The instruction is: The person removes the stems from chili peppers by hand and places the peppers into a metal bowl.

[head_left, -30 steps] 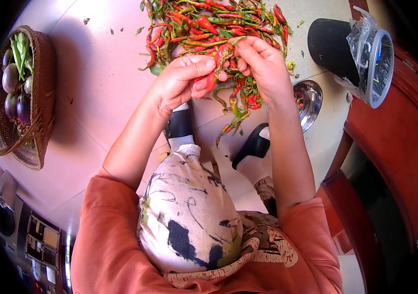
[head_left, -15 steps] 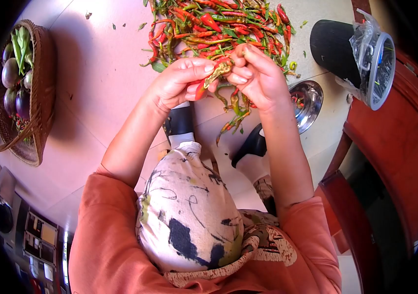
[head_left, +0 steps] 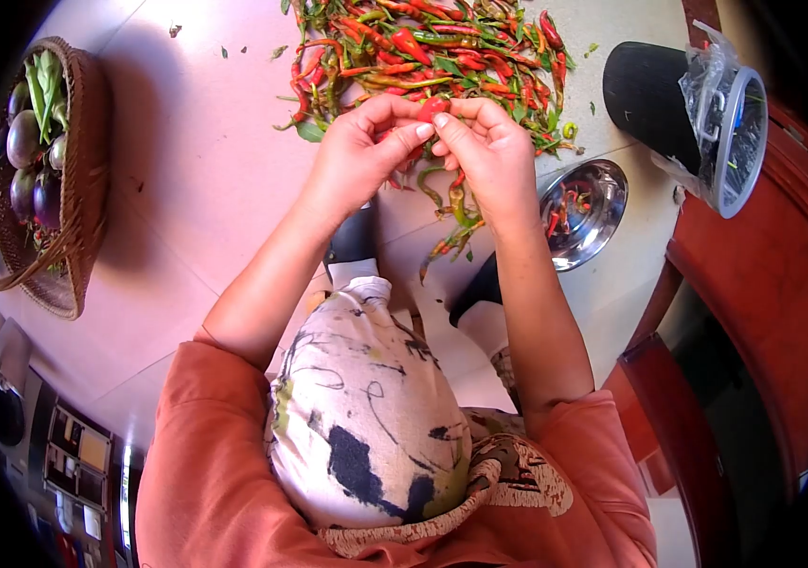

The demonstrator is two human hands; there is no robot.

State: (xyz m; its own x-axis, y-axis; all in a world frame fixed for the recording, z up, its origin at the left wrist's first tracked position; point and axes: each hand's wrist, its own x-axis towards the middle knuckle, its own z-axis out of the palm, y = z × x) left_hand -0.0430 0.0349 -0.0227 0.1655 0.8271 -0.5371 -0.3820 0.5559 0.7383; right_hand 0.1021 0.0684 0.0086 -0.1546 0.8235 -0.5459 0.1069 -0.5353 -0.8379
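Between my two hands is a red chili pepper (head_left: 433,109), pinched from both sides at the near edge of the pile. My left hand (head_left: 372,142) grips it with thumb and forefinger, and my right hand (head_left: 487,147) has its thumb pressed on it from the other side. Part of the pepper is hidden by my fingers. Beyond my hands, a heap of red and green chili peppers (head_left: 413,57) with leaves lies on the floor. A few greenish peppers (head_left: 459,213) hang or lie just below my hands.
A shiny metal bowl (head_left: 603,222) with some red pieces stands right of my right forearm. A black bin (head_left: 646,99) with a plastic liner is at the upper right, beside red wooden furniture (head_left: 754,256). On the left, a wicker basket (head_left: 91,180) holds eggplants (head_left: 23,140).
My hands have drawn together and turned inward around the pepper. Its pale, shrivelled part no longer shows; a red part faces up. More of the metal bowl is visible.
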